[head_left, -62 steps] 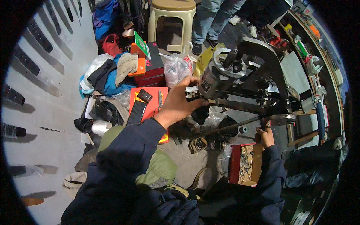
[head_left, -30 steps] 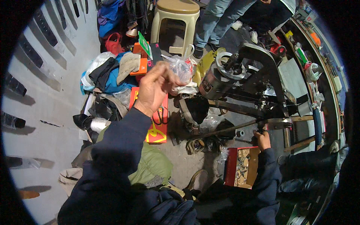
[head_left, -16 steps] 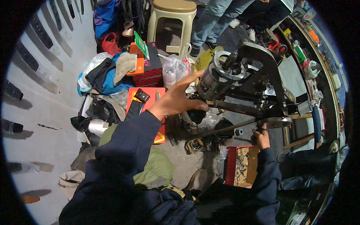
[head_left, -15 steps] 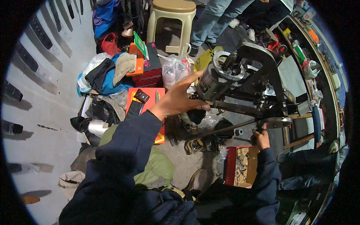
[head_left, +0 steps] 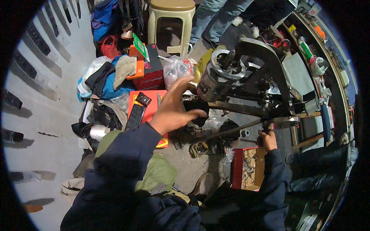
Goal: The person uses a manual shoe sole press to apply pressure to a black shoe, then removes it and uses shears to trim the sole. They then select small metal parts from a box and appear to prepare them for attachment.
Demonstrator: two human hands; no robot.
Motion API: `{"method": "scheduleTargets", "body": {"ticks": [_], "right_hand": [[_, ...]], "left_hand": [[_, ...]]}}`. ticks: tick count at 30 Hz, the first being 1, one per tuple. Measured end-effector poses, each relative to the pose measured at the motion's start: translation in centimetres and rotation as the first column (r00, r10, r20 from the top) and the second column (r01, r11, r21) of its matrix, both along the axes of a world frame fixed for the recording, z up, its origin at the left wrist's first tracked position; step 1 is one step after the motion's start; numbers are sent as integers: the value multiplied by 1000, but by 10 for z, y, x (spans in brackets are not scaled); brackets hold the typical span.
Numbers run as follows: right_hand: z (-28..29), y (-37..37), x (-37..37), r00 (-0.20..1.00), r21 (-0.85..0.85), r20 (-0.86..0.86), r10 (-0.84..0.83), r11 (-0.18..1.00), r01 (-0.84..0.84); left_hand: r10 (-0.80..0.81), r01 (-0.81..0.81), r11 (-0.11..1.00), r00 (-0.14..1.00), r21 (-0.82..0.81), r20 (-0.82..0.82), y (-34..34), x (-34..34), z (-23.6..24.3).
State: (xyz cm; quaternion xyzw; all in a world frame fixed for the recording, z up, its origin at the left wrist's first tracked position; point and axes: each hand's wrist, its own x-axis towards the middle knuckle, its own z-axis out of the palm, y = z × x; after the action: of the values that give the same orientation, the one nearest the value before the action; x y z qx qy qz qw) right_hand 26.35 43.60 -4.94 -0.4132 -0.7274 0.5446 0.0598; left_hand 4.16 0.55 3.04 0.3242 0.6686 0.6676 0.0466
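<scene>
My left hand (head_left: 174, 108) is raised over the clutter with its fingers spread and nothing in it, a little left of the grey motor (head_left: 216, 79) of a dark metal machine (head_left: 262, 67). Under the hand lies an orange box (head_left: 152, 107) with a black strap (head_left: 135, 115) across it. My right hand (head_left: 267, 139) is closed around the long metal bar (head_left: 246, 127) that runs under the machine, near its right end. A red box of small metal parts (head_left: 246, 173) sits just below that hand.
A beige plastic stool (head_left: 169, 21) stands at the back, with another person's legs in jeans (head_left: 216, 19) beside it. Bags, cloths and boxes (head_left: 111, 77) are piled at the left. A shelf (head_left: 320, 73) with tools runs along the right. A green cloth (head_left: 154, 173) covers my lap.
My left hand went up with a clear bag near it, came back down to the motor, and now hovers open just left of it. The right hand has stayed on the bar.
</scene>
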Motion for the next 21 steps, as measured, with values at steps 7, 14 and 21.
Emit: {"method": "scheduleTargets", "body": {"ticks": [7, 14, 21], "right_hand": [[11, -6, -2, 1000, -57, 13, 26, 998, -25], [4, 0, 2, 991, 157, 44, 126, 979, -131], [112, 15, 12, 988, 369, -123, 93, 928, -41]], "left_hand": [[93, -88, 983, 995, -159, 27, -2, 24, -16], [91, -80, 986, 994, -144, 66, 3, 18, -22], [29, -24, 991, 999, -135, 38, -3, 5, -15]]}}
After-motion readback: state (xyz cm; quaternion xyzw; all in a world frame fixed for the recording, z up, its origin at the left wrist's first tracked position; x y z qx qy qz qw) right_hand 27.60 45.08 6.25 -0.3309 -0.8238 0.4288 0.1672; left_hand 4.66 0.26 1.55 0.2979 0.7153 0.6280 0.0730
